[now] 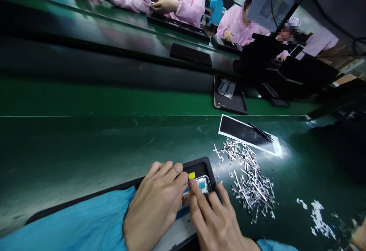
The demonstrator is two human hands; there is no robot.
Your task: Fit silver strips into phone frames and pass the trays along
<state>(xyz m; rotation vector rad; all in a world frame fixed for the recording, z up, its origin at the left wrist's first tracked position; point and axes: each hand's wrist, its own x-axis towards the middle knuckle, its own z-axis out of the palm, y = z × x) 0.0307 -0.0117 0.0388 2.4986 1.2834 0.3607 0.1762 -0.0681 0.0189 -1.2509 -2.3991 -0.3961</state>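
Observation:
A smartphone frame with a silvery surface and blue patches lies in a black tray in front of me. My left hand rests over the frame's left part, its fingers bent together and their tips by a small yellow tab. Whatever those fingertips pinch is hidden. From the right, my right hand reaches over the frame. Its index fingertip presses near the yellow tab, and the other fingers spread over the frame's right edge. Both hands cover much of the frame.
Small metallic strips lie piled right of the tray. Behind them, dark tweezers rest on a white-edged black sheet. White bits lie far right. Another tray holds a phone frame. People in pink coats sit opposite.

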